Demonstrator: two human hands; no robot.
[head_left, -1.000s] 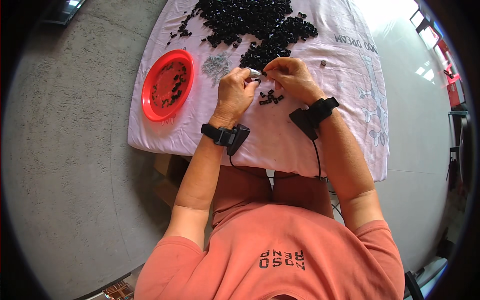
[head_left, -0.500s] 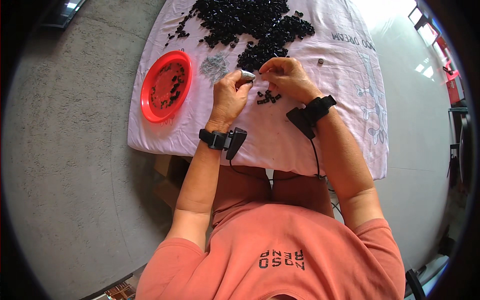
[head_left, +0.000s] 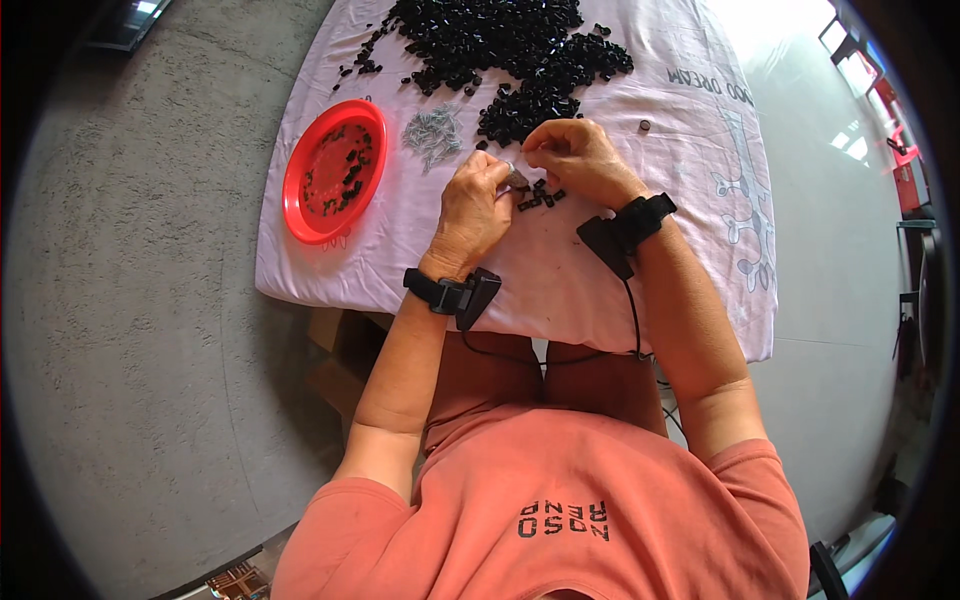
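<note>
My left hand [head_left: 473,210] is closed, its fingertips pressed together just left of a little cluster of small black plastic pieces [head_left: 541,196]. A silvery wrap covers one of its fingertips. Whatever those fingers hold is hidden. To its right, my right hand [head_left: 590,165] pinches thumb and forefinger together in front of the large black heap; anything between them is too small to make out. The two sets of fingertips are close to each other. A pile of thin silver metal pins [head_left: 432,136] lies beyond my left hand.
A large heap of black plastic pieces [head_left: 500,50] covers the far part of the cloth-covered table [head_left: 690,290]. On the left stands a red plastic bowl [head_left: 291,205] with several black pieces inside. A small dark ring [head_left: 645,126] lies at the right. Cables hang from both wrist straps.
My left hand has turned, its fingertips dropping nearer to me and to the small cluster of black pieces. My right hand stays almost in place, still pinching.
</note>
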